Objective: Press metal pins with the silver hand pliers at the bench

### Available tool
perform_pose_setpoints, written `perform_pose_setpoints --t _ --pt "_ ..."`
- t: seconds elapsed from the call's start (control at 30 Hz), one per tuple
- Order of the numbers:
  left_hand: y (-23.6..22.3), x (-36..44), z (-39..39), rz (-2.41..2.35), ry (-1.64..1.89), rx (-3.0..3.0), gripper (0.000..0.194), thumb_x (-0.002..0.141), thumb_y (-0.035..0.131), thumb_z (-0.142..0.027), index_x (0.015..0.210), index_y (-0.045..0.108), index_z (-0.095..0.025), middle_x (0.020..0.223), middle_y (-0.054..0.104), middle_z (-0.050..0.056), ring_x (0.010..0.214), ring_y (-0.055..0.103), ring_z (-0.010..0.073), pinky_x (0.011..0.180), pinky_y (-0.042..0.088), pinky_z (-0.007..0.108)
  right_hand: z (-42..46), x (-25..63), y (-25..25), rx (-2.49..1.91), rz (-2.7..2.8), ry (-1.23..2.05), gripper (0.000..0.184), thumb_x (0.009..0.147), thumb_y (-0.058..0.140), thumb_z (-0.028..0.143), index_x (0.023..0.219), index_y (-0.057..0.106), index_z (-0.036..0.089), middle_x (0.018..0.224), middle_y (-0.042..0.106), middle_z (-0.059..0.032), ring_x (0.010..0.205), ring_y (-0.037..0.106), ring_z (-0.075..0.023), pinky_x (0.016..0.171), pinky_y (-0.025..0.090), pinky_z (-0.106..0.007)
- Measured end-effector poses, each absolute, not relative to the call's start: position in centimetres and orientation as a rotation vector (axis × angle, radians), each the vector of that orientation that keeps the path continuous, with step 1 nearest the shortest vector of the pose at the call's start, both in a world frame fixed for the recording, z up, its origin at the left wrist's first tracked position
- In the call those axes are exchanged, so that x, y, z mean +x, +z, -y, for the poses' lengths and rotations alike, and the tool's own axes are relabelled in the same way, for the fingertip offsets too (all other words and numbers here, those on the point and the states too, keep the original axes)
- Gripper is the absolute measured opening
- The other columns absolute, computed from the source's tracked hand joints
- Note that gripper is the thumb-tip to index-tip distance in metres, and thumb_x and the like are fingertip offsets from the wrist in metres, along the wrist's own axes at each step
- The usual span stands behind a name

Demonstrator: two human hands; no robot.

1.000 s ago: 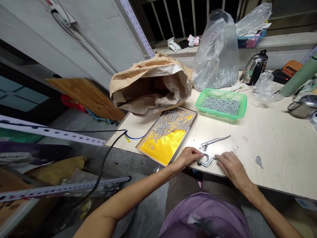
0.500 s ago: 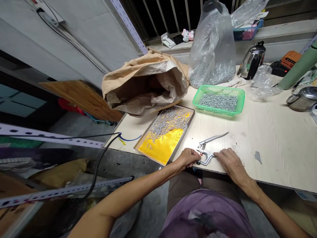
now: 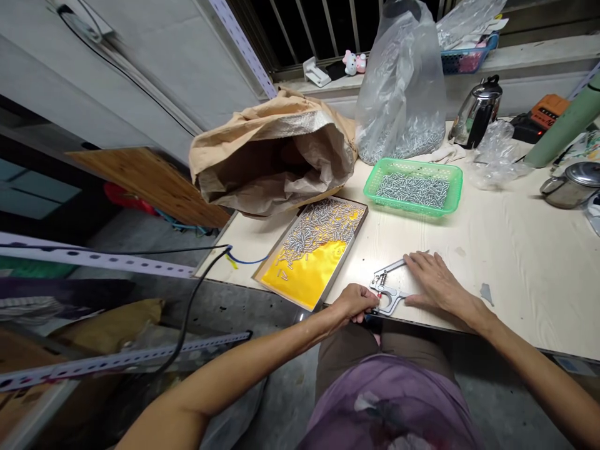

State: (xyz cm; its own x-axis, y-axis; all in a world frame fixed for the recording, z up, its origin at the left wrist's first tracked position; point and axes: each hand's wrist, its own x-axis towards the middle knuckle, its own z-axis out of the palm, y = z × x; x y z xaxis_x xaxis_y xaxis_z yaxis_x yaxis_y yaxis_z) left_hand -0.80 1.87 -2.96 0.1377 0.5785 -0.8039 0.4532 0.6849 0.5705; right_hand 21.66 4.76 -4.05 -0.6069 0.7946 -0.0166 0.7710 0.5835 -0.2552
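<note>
A pair of silver spring-loaded hand pliers [image 3: 392,301], with a red part at the jaw, lies at the table's front edge, its handles spread apart. At the jaw end, my left hand [image 3: 355,301] is closed in a pinch; whatever sits between the fingertips is too small to make out. My right hand [image 3: 438,284] spans the handles, thumb against the lower one and fingers over the upper one. Left of the pliers is a shallow tray [image 3: 334,278] with a yellow bottom, holding many small metal pins [image 3: 319,228].
Behind stand a green basket [image 3: 412,211] of small metal parts, an open brown paper sack [image 3: 267,134] and a clear bag [image 3: 400,81] of metal parts. Farther right are a kettle [image 3: 475,112], a green bottle [image 3: 562,128] and a metal mug [image 3: 569,185]. A black cable [image 3: 187,306] hangs at left.
My right hand has moved up and spread, from the lower handle's end to across both handles. My left hand stays pinched at the jaw. The upper handle is now partly covered.
</note>
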Motion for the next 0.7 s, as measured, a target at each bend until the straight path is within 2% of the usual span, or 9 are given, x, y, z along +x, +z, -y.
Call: perform_pose_setpoints --t 0.13,0.33,0.43,0.7 --pt "-2.7 -0.7 -1.8 -1.488 0.126 0.874 0.015 0.071 0.063 -0.023 0.062 0.055 -0.013 0.04 0.043 -0.01 0.025 0.035 0.0027 0.029 0.021 0.016 -5.0 21.2 -3.2 -1.317 2.745 0.323 0.084 0.061 0.076 0.051 0.125 0.046 0.007 0.113 0.057 -0.019 0.104 0.05 -0.033 0.09 0.04 -0.048" --pt "-2.8 -0.9 -1.6 -1.471 0.12 0.858 0.027 0.071 0.066 -0.03 0.056 0.049 -0.015 0.04 0.044 -0.009 0.025 0.036 0.0032 0.03 0.022 0.016 -4.4 20.5 -2.1 -1.303 2.73 0.272 0.063 0.063 0.079 0.04 0.113 0.053 0.011 0.098 0.059 -0.0135 0.089 0.052 -0.0271 0.078 0.045 -0.039" --pt "-3.1 -1.0 -1.5 -1.475 0.125 0.867 0.029 0.071 0.067 -0.033 0.056 0.049 -0.015 0.039 0.044 -0.009 0.025 0.035 0.0031 0.03 0.022 0.017 -4.1 20.6 -2.0 -1.307 2.721 0.285 0.06 0.064 0.079 0.037 0.112 0.053 0.012 0.098 0.059 -0.0126 0.088 0.052 -0.026 0.076 0.046 -0.037" --pt "-3.4 -0.9 -1.7 -1.535 0.102 0.909 0.017 0.072 0.062 -0.025 0.062 0.054 -0.014 0.038 0.041 -0.011 0.024 0.031 0.003 0.028 0.019 0.017 -3.6 21.1 -2.3 -1.289 2.667 0.278 0.069 0.067 0.076 0.038 0.124 0.047 0.011 0.11 0.057 -0.0154 0.098 0.05 -0.0286 0.085 0.045 -0.041"
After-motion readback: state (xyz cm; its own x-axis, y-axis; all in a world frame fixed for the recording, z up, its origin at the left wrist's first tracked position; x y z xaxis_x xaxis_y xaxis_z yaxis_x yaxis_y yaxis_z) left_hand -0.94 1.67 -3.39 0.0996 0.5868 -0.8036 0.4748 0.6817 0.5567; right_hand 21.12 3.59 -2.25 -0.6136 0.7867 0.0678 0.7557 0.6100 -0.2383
